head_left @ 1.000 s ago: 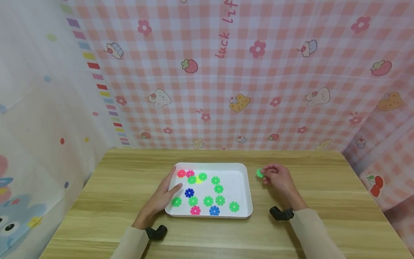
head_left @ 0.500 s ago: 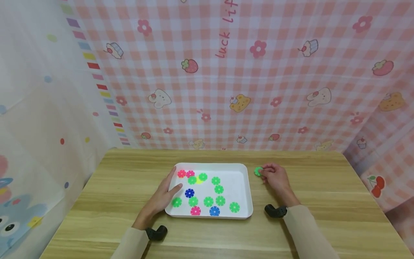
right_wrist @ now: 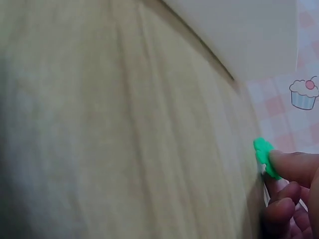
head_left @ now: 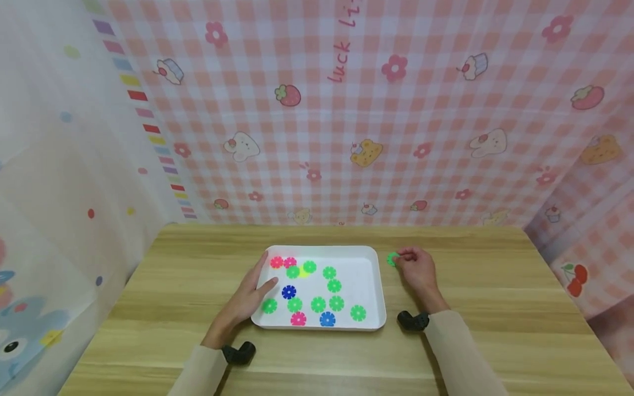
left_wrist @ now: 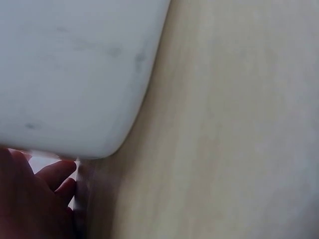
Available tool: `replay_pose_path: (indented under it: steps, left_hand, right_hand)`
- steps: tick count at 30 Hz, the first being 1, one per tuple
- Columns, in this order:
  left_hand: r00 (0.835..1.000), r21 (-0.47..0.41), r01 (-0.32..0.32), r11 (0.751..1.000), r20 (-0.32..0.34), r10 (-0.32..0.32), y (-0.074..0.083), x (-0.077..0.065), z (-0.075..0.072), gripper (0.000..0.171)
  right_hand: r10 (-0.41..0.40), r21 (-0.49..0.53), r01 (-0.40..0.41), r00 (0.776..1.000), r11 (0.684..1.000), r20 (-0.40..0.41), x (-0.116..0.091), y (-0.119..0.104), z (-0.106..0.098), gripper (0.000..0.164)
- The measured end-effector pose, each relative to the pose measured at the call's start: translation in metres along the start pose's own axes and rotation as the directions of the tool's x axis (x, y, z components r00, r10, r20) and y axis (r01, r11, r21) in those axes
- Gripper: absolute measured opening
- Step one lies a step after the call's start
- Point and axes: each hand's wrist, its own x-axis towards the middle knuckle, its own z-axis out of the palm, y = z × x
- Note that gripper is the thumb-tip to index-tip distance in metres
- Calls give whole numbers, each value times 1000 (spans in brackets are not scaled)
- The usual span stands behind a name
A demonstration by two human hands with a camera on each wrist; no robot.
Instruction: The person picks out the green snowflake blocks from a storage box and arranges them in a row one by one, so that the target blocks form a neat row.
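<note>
A shallow white tray point(head_left: 346, 329) stands on the table with several notched plastic snowflake discs inside, mostly green. My left hand point(head_left: 247, 297) holds the tray's left side, its thumb over the rim and its fingers along the outside wall. In the left wrist view, those fingers point(left_wrist: 56, 174) show beside the tray's wall point(left_wrist: 75, 99). Just right of the tray, my right hand point(head_left: 418, 272) pinches a green snowflake disc point(head_left: 393, 259) between thumb and fingertips. The right wrist view shows the thumb against this green disc point(right_wrist: 265, 157), near the tray's corner point(right_wrist: 244, 45).
In the tray lie a dark blue disc point(head_left: 289, 292), a lighter blue disc point(head_left: 327, 319) and a pink disc point(head_left: 298, 318); a yellow one is partly covered. The wooden table point(head_left: 148, 308) ends at a pink checked curtain point(head_left: 421, 110) behind.
My right hand has shifted slightly left, toward the tray, with the green snowflake disc. The left hand keeps its place on the tray, and the head view has tilted a little.
</note>
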Motion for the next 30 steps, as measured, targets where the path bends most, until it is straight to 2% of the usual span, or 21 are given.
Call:
replay_pose_path:
  steps: [18, 30]
  left_hand:
    - [1000, 12, 18, 1000, 2, -18, 0, 0, 0, 73]
    - [1000, 5, 24, 1000, 2, -24, 1, 0, 0, 72]
  right_hand:
    - [-43, -56, 39, 996, 998, -82, -1, 0, 5, 11]
    - [-35, -50, 31, 996, 998, -77, 0, 1, 5, 12]
